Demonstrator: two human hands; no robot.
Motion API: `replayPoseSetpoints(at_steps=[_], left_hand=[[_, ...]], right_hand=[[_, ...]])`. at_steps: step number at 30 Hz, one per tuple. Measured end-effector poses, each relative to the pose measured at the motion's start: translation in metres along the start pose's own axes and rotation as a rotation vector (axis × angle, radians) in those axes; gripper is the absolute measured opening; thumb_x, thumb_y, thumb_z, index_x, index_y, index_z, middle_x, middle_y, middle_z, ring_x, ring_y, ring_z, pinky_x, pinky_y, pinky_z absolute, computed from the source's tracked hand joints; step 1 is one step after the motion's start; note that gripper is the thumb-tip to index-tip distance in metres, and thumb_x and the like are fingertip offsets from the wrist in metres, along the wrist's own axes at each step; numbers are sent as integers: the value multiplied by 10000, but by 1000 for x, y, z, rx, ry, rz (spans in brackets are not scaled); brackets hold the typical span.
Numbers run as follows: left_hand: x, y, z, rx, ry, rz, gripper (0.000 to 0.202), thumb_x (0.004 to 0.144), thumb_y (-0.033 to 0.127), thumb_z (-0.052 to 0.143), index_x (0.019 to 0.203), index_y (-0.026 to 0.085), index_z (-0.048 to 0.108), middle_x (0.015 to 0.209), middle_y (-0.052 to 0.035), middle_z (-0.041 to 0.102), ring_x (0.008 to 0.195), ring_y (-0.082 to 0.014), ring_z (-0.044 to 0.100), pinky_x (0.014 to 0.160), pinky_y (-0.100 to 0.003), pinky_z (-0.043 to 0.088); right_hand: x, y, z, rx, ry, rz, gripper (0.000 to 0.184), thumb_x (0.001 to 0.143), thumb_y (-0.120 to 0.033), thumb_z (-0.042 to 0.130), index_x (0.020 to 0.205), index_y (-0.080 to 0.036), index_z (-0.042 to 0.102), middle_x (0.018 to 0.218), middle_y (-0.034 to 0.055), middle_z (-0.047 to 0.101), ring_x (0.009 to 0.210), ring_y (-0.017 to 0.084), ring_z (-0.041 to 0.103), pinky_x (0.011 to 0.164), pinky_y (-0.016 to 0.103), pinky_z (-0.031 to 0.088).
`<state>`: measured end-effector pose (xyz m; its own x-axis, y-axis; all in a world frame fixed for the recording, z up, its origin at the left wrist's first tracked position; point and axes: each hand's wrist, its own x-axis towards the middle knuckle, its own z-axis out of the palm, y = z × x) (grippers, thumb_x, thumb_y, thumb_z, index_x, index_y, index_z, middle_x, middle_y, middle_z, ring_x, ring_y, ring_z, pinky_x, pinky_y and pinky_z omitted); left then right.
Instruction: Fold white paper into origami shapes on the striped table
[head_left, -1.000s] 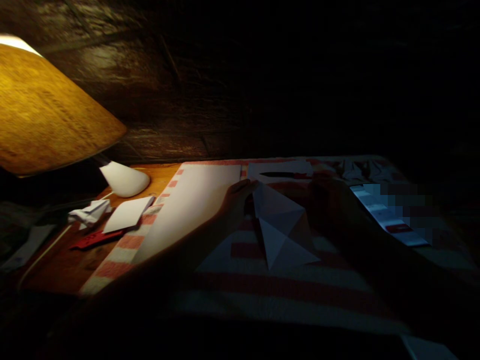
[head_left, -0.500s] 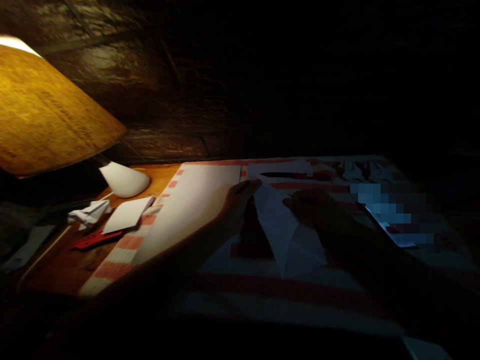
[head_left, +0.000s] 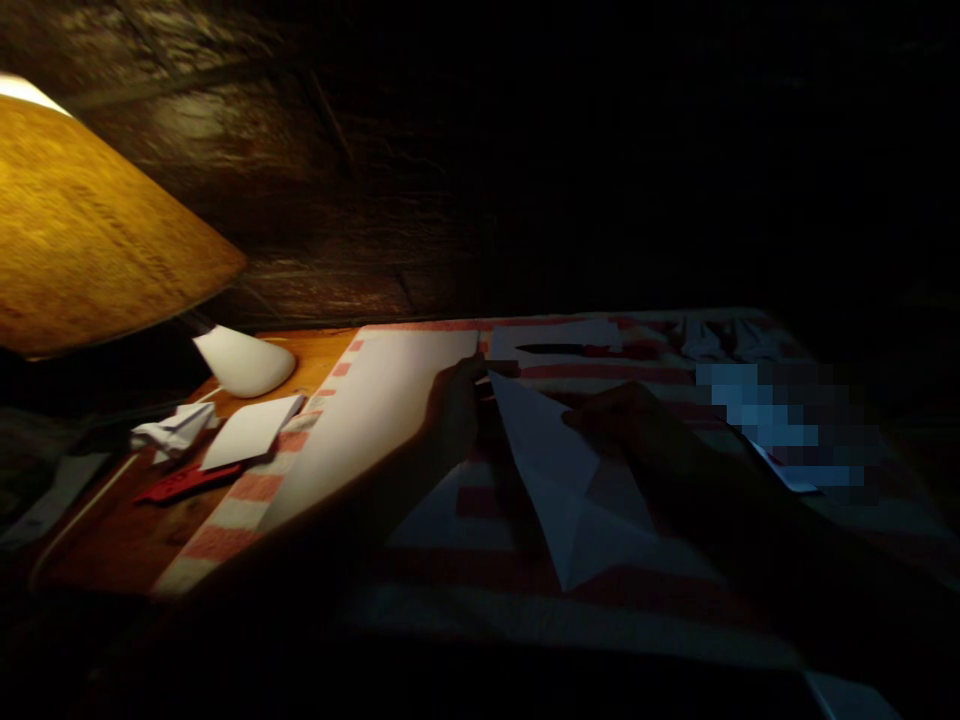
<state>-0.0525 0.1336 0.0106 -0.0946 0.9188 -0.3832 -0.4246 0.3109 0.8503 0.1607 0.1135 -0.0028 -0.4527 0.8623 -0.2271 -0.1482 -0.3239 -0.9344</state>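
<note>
A partly folded sheet of white paper [head_left: 551, 470] hangs between my two hands over the striped towel, one pointed corner facing down toward me. My left hand [head_left: 456, 405] is at its upper left corner, with the fingers closed around the tip. With thumb and fingers pinched, my right hand [head_left: 621, 415] grips the upper right edge. Deep shadow hides most of the right fingers and the paper's lower right part. Behind the hands a dark-bladed knife [head_left: 555, 350] with a reddish handle lies partly on another white sheet [head_left: 517, 336].
On the left stands a lit lamp with a yellow shade [head_left: 105, 230] and white base [head_left: 244, 362]. Near it are a folded white paper shape [head_left: 176, 430], a white pad [head_left: 251, 432] and a red tool [head_left: 191, 483]. A large white sheet [head_left: 375, 400] covers the left of the red-striped towel [head_left: 206, 542].
The paper's lower point has come down and nearer to me, and its folded flap has opened out somewhat. My left hand has shifted slightly left with the corner; the right stays at the edge.
</note>
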Motion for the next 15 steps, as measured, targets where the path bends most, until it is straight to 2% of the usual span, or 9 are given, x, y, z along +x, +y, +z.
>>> replayPoseSetpoints(at_steps=[2, 4, 6, 8, 9, 11, 15], left_hand=[[2, 6, -1, -41, -25, 62, 320, 896, 395, 578, 859, 129, 752, 653, -46, 663, 530, -156, 610, 498, -264, 473], [2, 6, -1, -130, -133, 104, 296, 925, 369, 547, 961, 154, 747, 784, -48, 715, 610, -149, 646, 556, -256, 503], [-2, 0, 2, -187, -294, 67, 352, 941, 437, 526, 1035, 168, 732, 897, -71, 743, 749, -199, 697, 654, -303, 548], [-10, -9, 7, -149, -448, -32, 428, 900, 521, 585, 1049, 144, 720, 945, -120, 749, 901, -292, 715, 758, -387, 566], [-14, -13, 8, -135, -482, -40, 414, 861, 502, 646, 1061, 145, 712, 957, -126, 750, 957, -320, 711, 800, -410, 561], [-21, -19, 10, -83, -537, -48, 360, 767, 354, 750, 1066, 159, 701, 952, -119, 753, 1014, -349, 705, 865, -445, 548], [-25, -20, 1, -136, -612, -131, 387, 699, 261, 689, 1085, 232, 682, 878, -80, 750, 1021, -356, 712, 883, -496, 542]], right_hand=[[-1, -1, -2, -12, 30, 20, 132, 758, -311, 799, 728, -183, 788, 754, 60, 749, 624, 180, 661, 577, 309, 475], [-2, -2, -2, -23, 72, 30, 176, 784, -350, 784, 725, -185, 768, 711, 47, 723, 577, 160, 625, 536, 292, 439], [-2, -4, -2, -9, 120, 1, 212, 795, -382, 780, 718, -188, 743, 691, 29, 694, 571, 146, 603, 527, 280, 421], [-2, -7, 0, 19, 142, -36, 238, 795, -404, 789, 724, -186, 726, 710, 22, 686, 596, 142, 604, 542, 273, 424], [-3, -9, 1, 35, 147, -44, 247, 789, -412, 798, 733, -184, 722, 713, 20, 683, 599, 139, 602, 544, 270, 423], [-4, -10, 3, 60, 141, -29, 265, 784, -430, 806, 762, -180, 720, 718, 20, 680, 597, 137, 598, 543, 269, 420], [-5, -10, 0, 53, 121, 7, 293, 788, -448, 806, 757, -173, 708, 716, 24, 675, 586, 131, 585, 561, 274, 446]])
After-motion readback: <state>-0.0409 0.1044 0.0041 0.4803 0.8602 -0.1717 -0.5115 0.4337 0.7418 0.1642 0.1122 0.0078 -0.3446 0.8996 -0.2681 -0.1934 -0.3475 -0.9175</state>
